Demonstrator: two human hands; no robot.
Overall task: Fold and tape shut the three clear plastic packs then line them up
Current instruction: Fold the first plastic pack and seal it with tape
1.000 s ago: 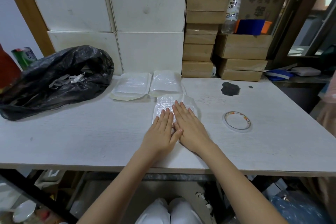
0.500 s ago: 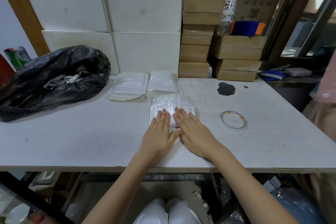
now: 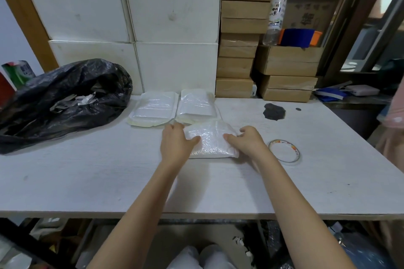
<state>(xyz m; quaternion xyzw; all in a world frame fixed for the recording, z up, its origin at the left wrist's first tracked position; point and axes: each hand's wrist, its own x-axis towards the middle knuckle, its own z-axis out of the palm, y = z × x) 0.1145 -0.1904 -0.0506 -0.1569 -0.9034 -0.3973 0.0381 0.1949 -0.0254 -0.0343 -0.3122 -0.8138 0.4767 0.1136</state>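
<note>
So from my head cam I've got both hands on the third clear plastic pack [image 3: 211, 141], which sits on the white table [image 3: 87, 177] roughly mid-table, just in front of the other two. Left hand [image 3: 176, 145] has its fingers curled round the pack's left edge, thumb pressed on top. Right hand [image 3: 248, 141] is doing the same on the right edge, thumb lying across the top, fingers wrapped over the far corner. So both sets of fingers are closed on that pack. Can't tell whether it's lifted at all or flat on the table.

The left finished pack [image 3: 154, 108] and the right finished pack [image 3: 196, 105] lie side by side at the back of the table, against the white boxes [image 3: 172, 28], touching or very nearly. The far edge of the pack I'm holding is just beside the right one's near edge.

The roll of clear tape [image 3: 284, 150] lies flat on the table just right of my right hand. A crumpled black bin bag [image 3: 65, 102] with paper scraps in it takes up the left side. There's a dark stain [image 3: 274, 111] on the table further back right, and stacked cardboard boxes [image 3: 240, 50] with a plastic bottle [image 3: 276, 13] behind.
</note>
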